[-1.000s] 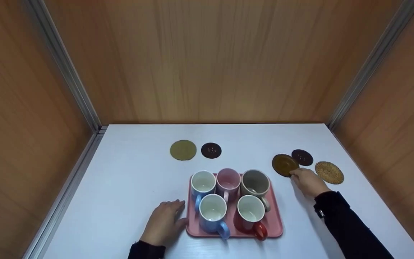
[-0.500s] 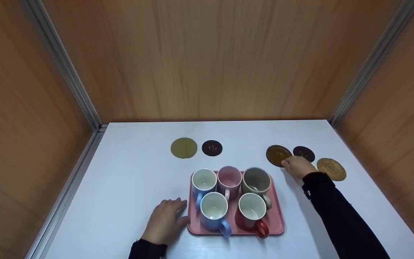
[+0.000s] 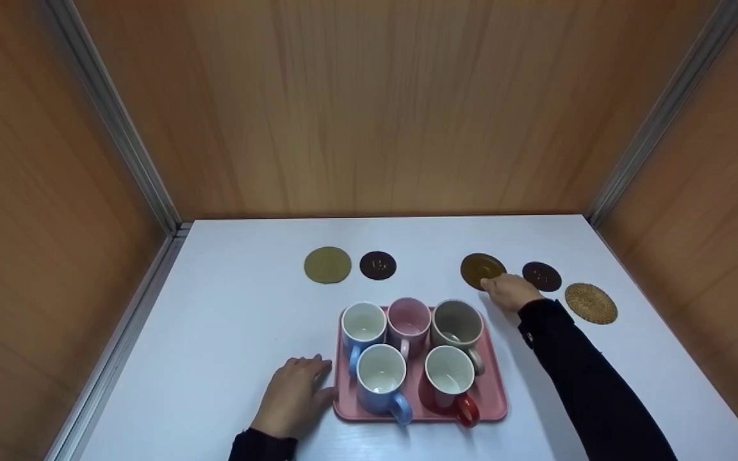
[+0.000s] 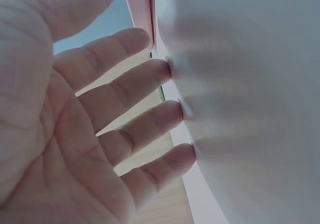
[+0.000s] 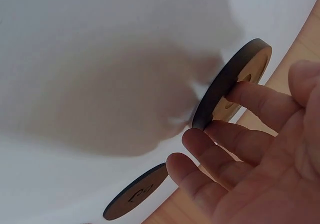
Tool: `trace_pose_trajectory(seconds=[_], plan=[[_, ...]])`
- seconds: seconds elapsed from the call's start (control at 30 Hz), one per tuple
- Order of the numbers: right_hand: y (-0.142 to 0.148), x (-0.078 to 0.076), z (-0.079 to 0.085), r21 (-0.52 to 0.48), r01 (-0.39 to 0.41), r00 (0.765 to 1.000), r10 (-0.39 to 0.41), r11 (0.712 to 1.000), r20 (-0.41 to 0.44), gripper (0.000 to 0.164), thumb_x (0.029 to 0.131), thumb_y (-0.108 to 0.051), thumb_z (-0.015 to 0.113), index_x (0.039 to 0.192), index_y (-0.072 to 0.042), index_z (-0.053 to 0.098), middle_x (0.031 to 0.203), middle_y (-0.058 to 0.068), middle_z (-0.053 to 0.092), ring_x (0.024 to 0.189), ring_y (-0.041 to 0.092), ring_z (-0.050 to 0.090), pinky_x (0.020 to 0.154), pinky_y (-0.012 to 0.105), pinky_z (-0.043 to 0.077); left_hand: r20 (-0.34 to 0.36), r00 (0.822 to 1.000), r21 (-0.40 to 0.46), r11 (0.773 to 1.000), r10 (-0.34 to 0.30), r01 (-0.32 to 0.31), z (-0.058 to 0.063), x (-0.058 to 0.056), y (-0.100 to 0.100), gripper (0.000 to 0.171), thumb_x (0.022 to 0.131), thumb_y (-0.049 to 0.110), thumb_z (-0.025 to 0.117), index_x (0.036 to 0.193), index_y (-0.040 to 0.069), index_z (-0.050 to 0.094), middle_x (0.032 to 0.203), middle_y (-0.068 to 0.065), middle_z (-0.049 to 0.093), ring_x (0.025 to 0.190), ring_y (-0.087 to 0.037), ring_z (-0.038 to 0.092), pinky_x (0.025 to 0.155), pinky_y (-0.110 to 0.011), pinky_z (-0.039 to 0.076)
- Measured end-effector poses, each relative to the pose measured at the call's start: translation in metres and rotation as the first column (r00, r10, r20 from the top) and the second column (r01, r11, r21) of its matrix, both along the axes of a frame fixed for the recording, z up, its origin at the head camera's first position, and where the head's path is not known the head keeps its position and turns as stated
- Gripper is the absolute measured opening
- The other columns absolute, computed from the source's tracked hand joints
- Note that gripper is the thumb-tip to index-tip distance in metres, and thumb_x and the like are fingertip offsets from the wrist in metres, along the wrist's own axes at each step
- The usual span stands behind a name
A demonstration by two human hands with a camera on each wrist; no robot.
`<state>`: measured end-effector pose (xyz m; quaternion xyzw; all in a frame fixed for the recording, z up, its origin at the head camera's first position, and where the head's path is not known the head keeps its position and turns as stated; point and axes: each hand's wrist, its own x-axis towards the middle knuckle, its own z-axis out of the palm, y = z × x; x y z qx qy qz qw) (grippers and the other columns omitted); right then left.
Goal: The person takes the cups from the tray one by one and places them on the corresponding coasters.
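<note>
Wooden panels (image 3: 375,115) wall in a white table (image 3: 234,307). From here I judge the step as positioning the brown coaster (image 3: 479,266), just ahead-left of my right hand (image 3: 513,292), whose extended fingers touch it without a clear pinch; next calls for light contact. My left hand (image 3: 295,394) rests, spread, beside the pink tray (image 3: 488,387).

Saw a white table (image 3: 228,307), bordered behind by a wood-grain back panel (image 3: 369,109), flanked by matching side panels (image 3: 696,211); noted grey metal posts (image 3: 117,109) at rear corners.
</note>
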<state>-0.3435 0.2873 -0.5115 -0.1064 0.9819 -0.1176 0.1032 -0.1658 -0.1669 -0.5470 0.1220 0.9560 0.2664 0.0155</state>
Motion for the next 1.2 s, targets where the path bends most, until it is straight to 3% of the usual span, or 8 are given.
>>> trace_pose_trajectory(seconds=[0.27,0.47,1.2], plan=[[-0.016,-0.001,-0.001,0.022,-0.021,0.999,0.02,1.0,0.037,0.059,0.117,-0.033,0.027,0.149,0.007,0.057,0.154,0.037,0.05,0.149,0.056,0.042,0.127,0.064,0.033,0.068,0.997,0.0,0.999,0.032,-0.032,-0.001,-0.001,-0.001,0.052,0.091,0.038,0.083,0.132,0.007,0.075,0.138,-0.021,0.072,0.133,-0.044,0.063,0.115,-0.065,0.047],[-0.022,-0.004,-0.003,0.02,-0.033,0.998,0.032,0.999,0.061,0.061,0.117,-0.033,0.026,0.15,0.009,0.054,0.157,0.034,0.049,0.154,0.055,0.034,0.13,0.062,0.029,0.081,0.996,0.006,0.999,0.048,-0.049,-0.003,0.0,-0.001,0.051,0.091,0.037,0.083,0.132,0.008,0.075,0.14,-0.02,0.071,0.135,-0.044,0.061,0.116,-0.065,0.045],[-0.042,-0.008,0.003,0.049,-0.07,0.996,0.067,0.996,0.057,0.059,0.116,-0.034,0.031,0.151,0.008,0.054,0.157,0.031,0.052,0.154,0.052,0.038,0.13,0.06,0.03,0.055,0.998,-0.018,0.999,0.029,-0.028,-0.003,-0.003,0.0,0.048,0.092,0.036,0.083,0.13,0.007,0.076,0.133,-0.02,0.074,0.128,-0.041,0.065,0.112,-0.063,0.05]])
